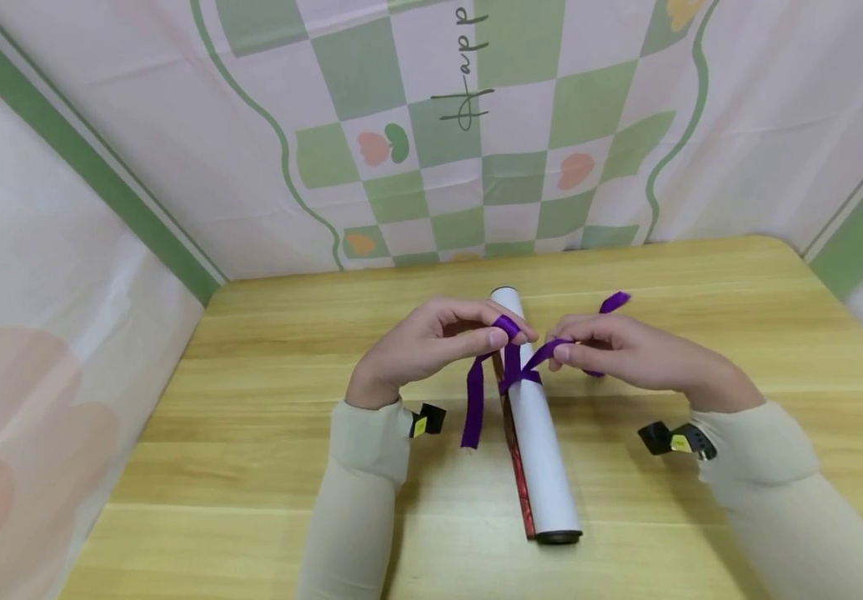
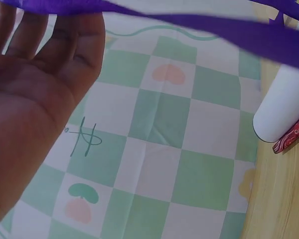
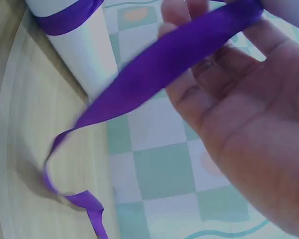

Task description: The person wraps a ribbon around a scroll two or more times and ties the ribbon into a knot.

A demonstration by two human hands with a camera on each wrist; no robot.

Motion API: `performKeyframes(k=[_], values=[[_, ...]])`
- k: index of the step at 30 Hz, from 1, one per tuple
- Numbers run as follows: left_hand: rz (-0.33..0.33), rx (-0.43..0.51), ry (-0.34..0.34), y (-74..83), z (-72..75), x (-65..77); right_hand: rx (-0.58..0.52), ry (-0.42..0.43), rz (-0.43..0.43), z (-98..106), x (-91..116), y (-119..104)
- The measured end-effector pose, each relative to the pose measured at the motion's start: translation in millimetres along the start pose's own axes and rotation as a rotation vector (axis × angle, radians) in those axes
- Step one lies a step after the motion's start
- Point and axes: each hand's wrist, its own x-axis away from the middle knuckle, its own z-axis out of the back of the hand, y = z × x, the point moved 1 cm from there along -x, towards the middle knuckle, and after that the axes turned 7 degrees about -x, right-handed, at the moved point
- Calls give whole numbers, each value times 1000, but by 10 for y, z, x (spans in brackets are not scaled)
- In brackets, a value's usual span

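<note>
A white rolled scroll [image 1: 544, 450] with dark end caps lies lengthwise on the table, a red patterned strip [image 1: 523, 492] along its left side. Purple ribbon [image 1: 474, 404] wraps round the scroll's upper half, its two ends trailing to either side. Above the roll, my left hand [image 1: 427, 342] pinches one length of ribbon between thumb and fingers. On the other side my right hand [image 1: 629, 354] pinches another length, whose loose tail hangs toward the table in the right wrist view. The left wrist view shows ribbon [image 2: 214, 27] stretching from the left fingers toward the scroll [image 2: 281, 107].
The scroll rests on a light wood table [image 1: 251, 450]. A cloth [image 1: 446, 192] with green and white checks hangs behind the table's far edge, and another printed cloth [image 1: 48, 350] hangs at the left. Both wrists carry small black camera mounts.
</note>
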Motion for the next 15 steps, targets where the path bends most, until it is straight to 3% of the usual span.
performKeyframes(k=[5,10,15], values=[[39,-42,69,-19,-6,-4,-40,49,67,9,-1,-58],[42,-21,80,-39,-9,-25,-96,92,91,25,14,-113],[52,-51,116,-47,0,-24,-185,82,187,34,3,-182]])
